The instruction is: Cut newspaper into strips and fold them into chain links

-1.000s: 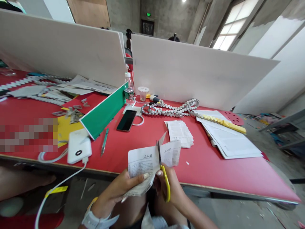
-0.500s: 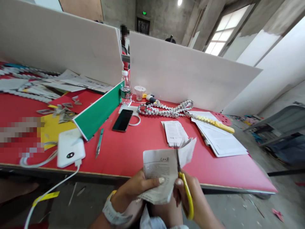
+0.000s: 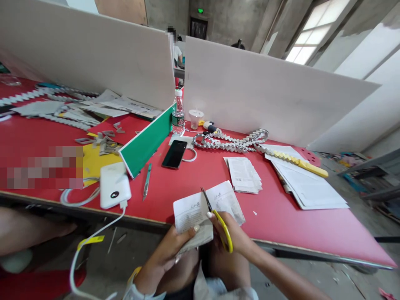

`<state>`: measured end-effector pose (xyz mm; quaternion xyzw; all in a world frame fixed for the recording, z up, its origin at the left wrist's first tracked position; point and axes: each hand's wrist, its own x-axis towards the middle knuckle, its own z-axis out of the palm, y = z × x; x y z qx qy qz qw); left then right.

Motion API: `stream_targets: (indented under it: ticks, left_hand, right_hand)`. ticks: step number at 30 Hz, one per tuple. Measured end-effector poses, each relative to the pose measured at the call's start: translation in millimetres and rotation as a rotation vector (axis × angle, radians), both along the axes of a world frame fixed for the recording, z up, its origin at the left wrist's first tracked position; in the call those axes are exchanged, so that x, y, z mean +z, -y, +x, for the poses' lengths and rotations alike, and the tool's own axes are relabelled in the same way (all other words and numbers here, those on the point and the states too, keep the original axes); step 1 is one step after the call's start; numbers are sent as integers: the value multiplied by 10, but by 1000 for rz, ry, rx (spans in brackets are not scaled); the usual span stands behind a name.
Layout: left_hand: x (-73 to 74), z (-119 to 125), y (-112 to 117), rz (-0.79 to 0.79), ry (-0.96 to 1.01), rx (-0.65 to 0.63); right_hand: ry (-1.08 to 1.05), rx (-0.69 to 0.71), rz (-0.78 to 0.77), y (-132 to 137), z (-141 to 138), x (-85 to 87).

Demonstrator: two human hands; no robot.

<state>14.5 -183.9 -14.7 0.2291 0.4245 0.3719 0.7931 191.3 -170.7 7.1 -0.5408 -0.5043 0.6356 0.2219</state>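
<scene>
My left hand (image 3: 178, 245) grips printed paper sheets (image 3: 187, 212) just over the table's front edge, thumb on top. Yellow-handled scissors (image 3: 225, 231) are in my right hand (image 3: 236, 233), their dark blades slightly apart and pointing away from me. The blades lie between the sheets in my left hand and another printed piece (image 3: 229, 204) close to my right fingers. Whether that piece is fully separate or held by my right hand, I cannot tell. Beyond it a small stack of printed paper pieces (image 3: 245, 175) lies on the red table (image 3: 281, 225).
White sheets (image 3: 312, 187) and a folded-paper chain (image 3: 231, 143) with a yellow end (image 3: 312, 168) lie right. A phone (image 3: 175, 154), a utility knife (image 3: 147, 181), a power bank (image 3: 114, 185) and a water bottle (image 3: 178, 114) stand or lie left, near a green divider (image 3: 150, 141).
The scissors and my right hand have shifted left and away from me. The paper piece right of the blades has swung flatter, showing its printed face. The view has turned left.
</scene>
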Motion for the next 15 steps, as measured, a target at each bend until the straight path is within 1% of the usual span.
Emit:
stream_targets:
  ticks: [4, 8, 15]
  left_hand:
    - [-48, -12, 12, 12, 4, 5]
    - [-86, -11, 3, 6, 8, 26]
    - [-1, 18, -8, -41, -44, 53]
  right_hand:
    - [39, 43, -18, -57, 25, 46]
    - [32, 65, -27, -98, 18, 93]
    - [4, 100, 3, -120, 21, 88]
